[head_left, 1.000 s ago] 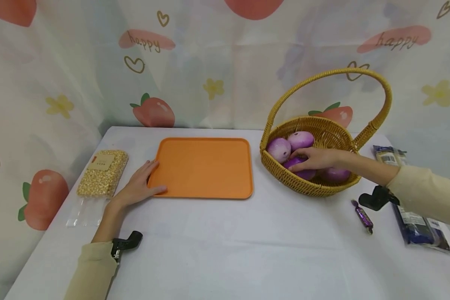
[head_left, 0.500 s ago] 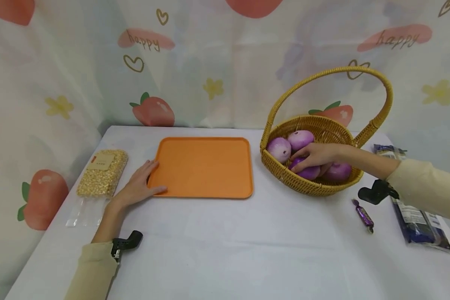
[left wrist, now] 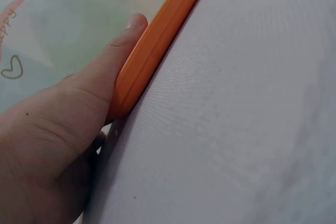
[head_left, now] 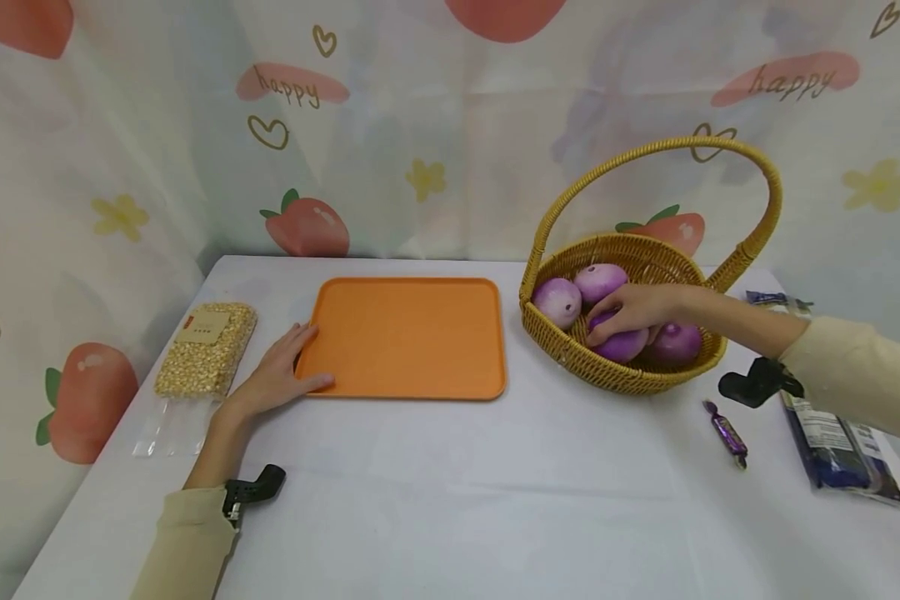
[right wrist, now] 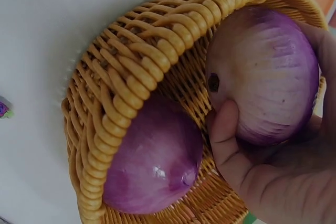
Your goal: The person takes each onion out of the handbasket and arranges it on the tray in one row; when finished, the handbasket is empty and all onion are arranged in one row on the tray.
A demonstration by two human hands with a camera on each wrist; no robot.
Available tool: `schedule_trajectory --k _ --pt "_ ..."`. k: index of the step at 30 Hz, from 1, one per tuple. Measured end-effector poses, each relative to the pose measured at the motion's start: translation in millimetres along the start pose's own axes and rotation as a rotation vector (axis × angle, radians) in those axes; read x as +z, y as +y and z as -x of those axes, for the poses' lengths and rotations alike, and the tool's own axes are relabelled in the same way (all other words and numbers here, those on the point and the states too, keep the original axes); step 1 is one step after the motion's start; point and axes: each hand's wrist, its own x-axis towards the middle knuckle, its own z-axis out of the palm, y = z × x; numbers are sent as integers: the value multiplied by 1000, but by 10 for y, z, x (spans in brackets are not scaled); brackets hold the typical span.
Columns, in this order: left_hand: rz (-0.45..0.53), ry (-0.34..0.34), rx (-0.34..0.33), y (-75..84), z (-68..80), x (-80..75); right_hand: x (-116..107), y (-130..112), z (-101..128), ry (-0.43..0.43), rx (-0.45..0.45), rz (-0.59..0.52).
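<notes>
In the head view, the left hand [head_left: 281, 371] rests at the near left corner of an orange tray [head_left: 405, 337], its fingers spread along the side. The left wrist view shows the thumb lying against the tray's rim [left wrist: 152, 51]. Inside a wicker basket [head_left: 607, 379] with a tall handle, the right hand [head_left: 637, 308] grips a purple onion [head_left: 621, 345]. The right wrist view shows the thumb and fingers around that onion [right wrist: 268, 77]. Another onion [right wrist: 157, 161] lies beside it in the basket, and two more onions [head_left: 558, 302] sit at the basket's left.
A clear bag of yellow kernels [head_left: 206, 350] lies left of the tray. Right of the basket are a purple-wrapped candy [head_left: 726, 433] and blue-and-clear packages [head_left: 840, 450], partly hidden by the right sleeve. A printed curtain [head_left: 465, 125] hangs behind the white table [head_left: 450, 500].
The right hand has shifted slightly to the right in the basket, and the gripped onion has moved with it. The left hand and tray have stayed in place.
</notes>
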Motion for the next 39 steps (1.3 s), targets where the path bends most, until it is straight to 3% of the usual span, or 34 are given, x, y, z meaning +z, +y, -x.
schedule_trajectory --k 8,21,28,39 --pt "0 2 -8 -8 -5 17 -91 -47 51 -13 8 92" --pt "-3 5 -7 -19 -9 14 -268 -157 121 -86 20 145" --pt "5 3 -22 -10 -3 13 -345 -211 174 -21 -50 185" --pt "4 5 -23 8 9 9 -326 -186 255 -180 -70 117"
